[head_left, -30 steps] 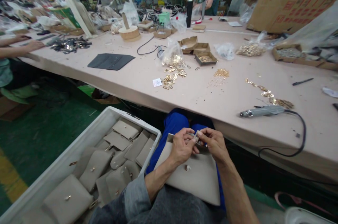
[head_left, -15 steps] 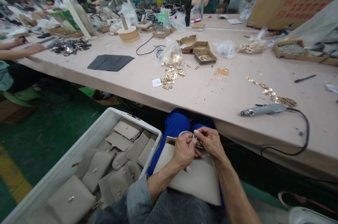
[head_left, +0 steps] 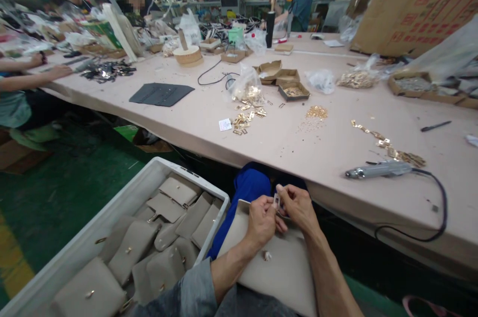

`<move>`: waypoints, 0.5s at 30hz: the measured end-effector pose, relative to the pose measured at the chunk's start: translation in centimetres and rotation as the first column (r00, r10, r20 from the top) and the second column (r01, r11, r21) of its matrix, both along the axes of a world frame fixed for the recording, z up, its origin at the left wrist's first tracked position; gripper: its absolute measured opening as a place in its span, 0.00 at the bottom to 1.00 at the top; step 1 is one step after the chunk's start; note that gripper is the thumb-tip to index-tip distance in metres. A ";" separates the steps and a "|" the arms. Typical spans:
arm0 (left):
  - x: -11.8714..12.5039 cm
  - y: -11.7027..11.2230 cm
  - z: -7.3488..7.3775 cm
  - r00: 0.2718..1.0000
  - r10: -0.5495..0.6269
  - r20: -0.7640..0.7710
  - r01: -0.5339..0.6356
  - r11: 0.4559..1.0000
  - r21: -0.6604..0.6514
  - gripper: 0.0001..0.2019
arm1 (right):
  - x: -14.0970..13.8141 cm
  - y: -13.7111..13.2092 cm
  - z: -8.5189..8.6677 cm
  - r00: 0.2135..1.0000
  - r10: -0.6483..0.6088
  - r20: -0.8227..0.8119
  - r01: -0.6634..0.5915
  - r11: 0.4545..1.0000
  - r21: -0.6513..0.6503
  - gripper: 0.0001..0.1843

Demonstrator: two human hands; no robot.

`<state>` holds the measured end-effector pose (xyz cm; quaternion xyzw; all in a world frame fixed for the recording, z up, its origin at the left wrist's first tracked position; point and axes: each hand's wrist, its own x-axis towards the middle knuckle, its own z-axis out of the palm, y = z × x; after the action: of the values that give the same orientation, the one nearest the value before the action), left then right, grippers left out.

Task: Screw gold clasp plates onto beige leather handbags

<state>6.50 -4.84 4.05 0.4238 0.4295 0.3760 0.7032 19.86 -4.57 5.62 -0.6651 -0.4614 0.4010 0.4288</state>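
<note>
Over my lap lies a beige bag (head_left: 286, 269) with a small metal clasp (head_left: 266, 256) on its front. Above its upper part my left hand (head_left: 262, 218) and my right hand (head_left: 298, 206) meet, fingertips pinched. Between them is a small metal plate with a slot (head_left: 277, 201), which both hands seem to grip. The fingers partly cover the plate, and the underside of the bag is hidden.
At my left stands a white bin (head_left: 157, 165) holding several beige bags. On the table lie an electric screwdriver (head_left: 377, 170) with a cord, gold metal plates (head_left: 246, 118), tiny gold pieces (head_left: 316, 112), small cardboard boxes (head_left: 294, 91) and a black sheet (head_left: 161, 94). Other people work farther back.
The slotted metal plate shows more plainly between my fingers. My hands stay together over the bag, and its clasp is less covered by my left arm. The view has tilted up slightly.
</note>
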 end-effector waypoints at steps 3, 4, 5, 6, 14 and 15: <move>-0.1 0.1 -0.1 1.000 -0.014 -0.005 0.014 1.000 -0.003 0.20 | -0.1 0.0 -0.4 0.997 0.073 0.019 -0.074 0.997 0.031 0.25; -0.1 0.1 -0.2 1.000 -0.012 -0.011 0.012 1.000 0.002 0.21 | -0.1 0.1 -0.4 0.995 0.062 0.079 -0.066 0.997 0.051 0.24; -0.1 0.2 -0.2 1.000 -0.006 -0.016 0.006 1.000 0.007 0.23 | -0.1 0.4 -0.4 0.988 0.031 0.148 -0.043 0.996 0.078 0.24; -0.1 0.2 -0.3 1.000 -0.001 -0.018 0.001 1.000 0.011 0.24 | -0.1 0.8 -0.2 0.976 -0.011 0.217 -0.013 0.994 0.113 0.23; 0.3 -0.2 -2.9 0.997 0.077 0.018 -0.077 0.997 -0.016 0.29 | -1.2 9.7 3.7 0.899 -0.075 0.431 -0.083 0.938 0.337 0.16; 0.3 -0.3 -3.3 0.995 0.097 0.009 -0.097 0.995 -0.012 0.28 | -1.5 11.4 3.9 0.894 -0.065 0.444 -0.107 0.930 0.351 0.15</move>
<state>6.83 -5.14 0.75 0.3966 0.4483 0.4092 0.6887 18.33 6.88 9.49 -0.6425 -0.6216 0.1486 0.4227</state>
